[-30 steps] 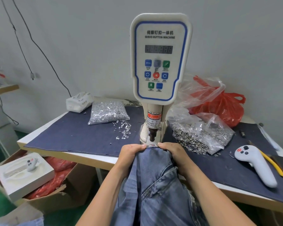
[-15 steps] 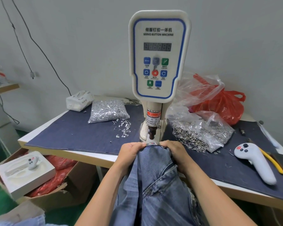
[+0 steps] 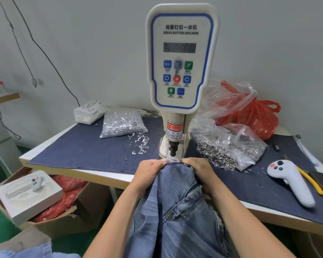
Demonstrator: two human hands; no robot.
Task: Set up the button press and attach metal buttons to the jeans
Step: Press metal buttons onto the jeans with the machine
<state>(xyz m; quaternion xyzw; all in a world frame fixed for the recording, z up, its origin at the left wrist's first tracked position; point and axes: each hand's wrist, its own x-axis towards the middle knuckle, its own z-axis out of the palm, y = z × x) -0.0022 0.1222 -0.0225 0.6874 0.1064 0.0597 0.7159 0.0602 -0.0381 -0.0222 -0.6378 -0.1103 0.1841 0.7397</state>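
Currently the soft, floppy blue denim jeans [image 3: 177, 205] are pinched at the waistband: left hand [image 3: 149, 171] clamped left of the die, right hand [image 3: 198, 171] clamped right. Waistband is held under the cream servo button machine [image 3: 181, 58] plunger at the counter [image 3: 93, 172] edge. Fingers sit near the punch; open room lies leftward.

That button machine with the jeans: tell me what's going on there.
A person is holding the jeans by the waistband, left hand and right hand gripping it on either side, right under the punch of the servo button machine. The punch is up, not yet pressing. Bags of metal button parts lie on the table on either side.
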